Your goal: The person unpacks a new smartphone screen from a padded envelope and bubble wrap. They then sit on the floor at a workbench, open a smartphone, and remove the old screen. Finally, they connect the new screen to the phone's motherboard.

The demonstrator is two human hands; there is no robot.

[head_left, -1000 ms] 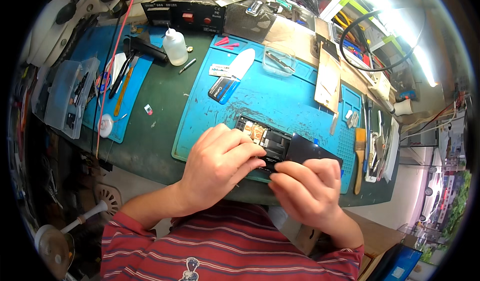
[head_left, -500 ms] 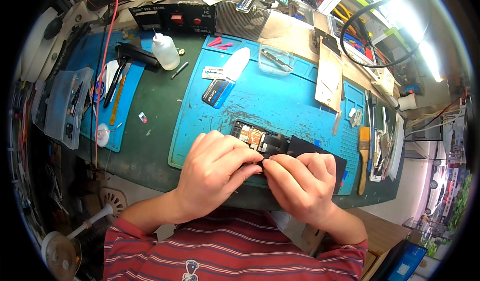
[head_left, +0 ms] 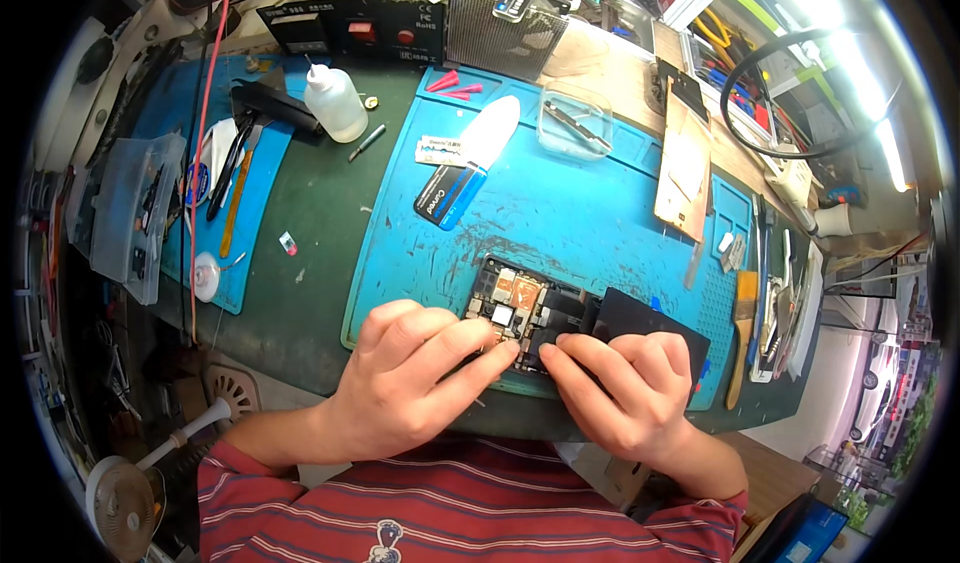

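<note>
An opened smartphone (head_left: 525, 291) lies on the blue work mat, its board, copper-coloured patches and a silver square chip exposed. My left hand (head_left: 405, 383) holds its near left edge, fingers bent, with the thumb tip over the board. My right hand (head_left: 625, 393) is closed, its thumb and forefinger pressed at the dark part near the phone's middle. A small gap separates the two hands' fingertips. Against the phone's right side lies a flat black panel (head_left: 655, 331), partly behind my right hand. Whether any tiny part sits under my fingertips is hidden.
On the mat (head_left: 400, 253) lie a blue-and-black blade packet (head_left: 450, 198), a white spatula-shaped piece (head_left: 492, 128) and a clear box (head_left: 575, 123). A squeeze bottle (head_left: 336, 105) stands at left. A brush (head_left: 742, 338) and tweezers lie at right.
My fingertips have drawn apart, and more of the phone's board shows between them. The whole view has shifted slightly, with the bench objects keeping their places.
</note>
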